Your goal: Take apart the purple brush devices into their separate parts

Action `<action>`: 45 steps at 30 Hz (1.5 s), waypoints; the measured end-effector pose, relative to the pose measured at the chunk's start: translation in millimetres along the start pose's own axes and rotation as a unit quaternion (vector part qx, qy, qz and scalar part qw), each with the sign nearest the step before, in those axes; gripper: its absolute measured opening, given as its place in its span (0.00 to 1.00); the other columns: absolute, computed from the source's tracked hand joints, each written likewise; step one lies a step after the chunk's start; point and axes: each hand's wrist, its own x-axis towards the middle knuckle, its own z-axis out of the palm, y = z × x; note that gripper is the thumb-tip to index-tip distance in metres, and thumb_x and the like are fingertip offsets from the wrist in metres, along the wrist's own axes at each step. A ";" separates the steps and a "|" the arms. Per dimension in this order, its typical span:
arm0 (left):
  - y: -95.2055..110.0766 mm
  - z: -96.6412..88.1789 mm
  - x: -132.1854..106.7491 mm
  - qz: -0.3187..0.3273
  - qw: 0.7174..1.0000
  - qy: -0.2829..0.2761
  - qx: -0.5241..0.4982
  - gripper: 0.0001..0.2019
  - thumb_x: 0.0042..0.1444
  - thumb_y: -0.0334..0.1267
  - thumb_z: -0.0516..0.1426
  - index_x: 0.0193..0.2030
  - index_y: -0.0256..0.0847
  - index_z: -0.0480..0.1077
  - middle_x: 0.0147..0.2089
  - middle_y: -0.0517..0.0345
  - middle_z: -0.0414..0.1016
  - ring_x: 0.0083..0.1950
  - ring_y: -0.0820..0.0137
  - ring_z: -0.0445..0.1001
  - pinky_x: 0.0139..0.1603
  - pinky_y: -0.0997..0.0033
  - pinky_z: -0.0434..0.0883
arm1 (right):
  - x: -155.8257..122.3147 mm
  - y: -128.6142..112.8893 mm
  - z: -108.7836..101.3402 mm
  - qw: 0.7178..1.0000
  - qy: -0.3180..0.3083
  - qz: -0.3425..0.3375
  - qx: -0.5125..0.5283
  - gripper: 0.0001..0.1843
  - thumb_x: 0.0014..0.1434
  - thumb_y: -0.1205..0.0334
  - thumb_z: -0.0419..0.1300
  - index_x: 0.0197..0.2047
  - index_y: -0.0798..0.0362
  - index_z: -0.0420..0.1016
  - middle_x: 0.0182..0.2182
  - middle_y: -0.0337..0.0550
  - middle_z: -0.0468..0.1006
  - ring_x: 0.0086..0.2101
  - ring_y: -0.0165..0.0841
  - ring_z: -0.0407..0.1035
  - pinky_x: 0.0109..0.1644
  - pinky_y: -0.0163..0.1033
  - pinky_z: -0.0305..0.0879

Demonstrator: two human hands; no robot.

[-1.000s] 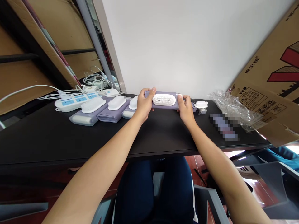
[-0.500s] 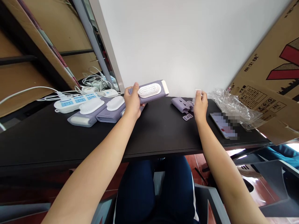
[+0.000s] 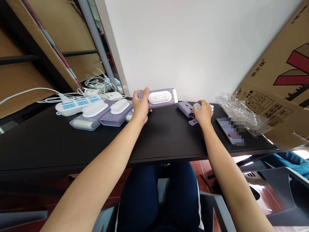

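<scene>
My left hand (image 3: 141,108) grips a lavender device (image 3: 166,98) with an oval white bristle brush (image 3: 159,97) on top, and holds it low at the table's back edge. A cream end piece (image 3: 175,96) shows on the device's right end. My right hand (image 3: 203,112) curls over a small white plastic piece (image 3: 197,105), next to a lavender perforated part (image 3: 185,109). A small lavender clip (image 3: 193,122) lies just below that hand. Another white piece (image 3: 211,107) peeks out past my fingers.
Several similar lavender devices with white brushes (image 3: 88,117) lie left of my left hand, beside a white power strip (image 3: 74,105) and tangled cables (image 3: 98,84). A pixelated phone (image 3: 230,130), crumpled plastic wrap (image 3: 241,112) and a cardboard box (image 3: 270,87) are on the right.
The brush device was held apart between both hands, then tilted in my left hand, and now sits lower. My right hand has come down from above onto the small parts.
</scene>
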 end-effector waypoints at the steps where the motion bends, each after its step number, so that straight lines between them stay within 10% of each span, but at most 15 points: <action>1: 0.9 0.7 -0.7 -0.006 1.000 0.008 0.009 0.36 0.48 0.70 0.71 0.46 0.44 0.66 0.35 0.62 0.68 0.27 0.74 0.67 0.20 0.78 0.55 | -0.4 -0.6 -0.1 1.000 0.002 -0.004 0.007 0.23 0.66 0.54 0.60 0.62 0.49 0.76 0.60 0.58 0.77 0.62 0.56 0.68 0.66 0.62 0.62; 13: 3.0 4.6 -6.7 -0.013 0.999 -0.035 0.024 0.39 0.43 0.77 0.69 0.45 0.45 0.67 0.35 0.61 0.68 0.26 0.74 0.67 0.18 0.75 0.56 | -7.8 -9.4 0.2 0.973 0.053 -0.105 0.197 0.14 0.68 0.51 0.56 0.47 0.49 0.79 0.51 0.51 0.80 0.54 0.44 0.73 0.65 0.54 0.65; 20: 5.9 5.8 -14.8 0.058 0.994 -0.076 0.051 0.36 0.47 0.73 0.70 0.47 0.45 0.70 0.36 0.61 0.67 0.28 0.75 0.67 0.21 0.76 0.59 | -17.4 -27.3 -2.3 0.868 -0.231 -0.025 0.438 0.32 0.69 0.29 0.52 0.54 0.49 0.74 0.29 0.39 0.79 0.25 0.31 0.69 0.27 0.35 0.61; 25: 7.6 7.3 -23.0 0.080 0.990 -0.105 0.048 0.29 0.52 0.61 0.73 0.51 0.45 0.73 0.38 0.59 0.69 0.35 0.71 0.70 0.31 0.74 0.67 | -23.5 -34.6 -2.8 0.780 -0.382 0.032 0.494 0.39 0.66 0.21 0.48 0.49 0.49 0.74 0.29 0.43 0.79 0.25 0.31 0.72 0.24 0.33 0.62; 34: 0.5 10.8 -23.3 -0.081 0.987 -0.141 -0.019 0.29 0.49 0.64 0.72 0.46 0.44 0.75 0.45 0.54 0.75 0.43 0.65 0.75 0.36 0.71 0.73 | -21.7 -31.1 4.2 0.836 -0.241 -0.040 0.492 0.32 0.63 0.26 0.56 0.51 0.45 0.75 0.37 0.41 0.75 0.34 0.33 0.73 0.29 0.34 0.67; 45: 7.1 12.1 -23.5 -0.036 0.995 -0.085 -0.029 0.21 0.48 0.54 0.71 0.33 0.43 0.70 0.33 0.61 0.64 0.32 0.72 0.65 0.26 0.77 0.63 | -23.5 -30.0 3.3 0.814 -0.312 -0.061 0.487 0.27 0.64 0.45 0.56 0.63 0.43 0.72 0.42 0.40 0.79 0.40 0.34 0.78 0.34 0.34 0.72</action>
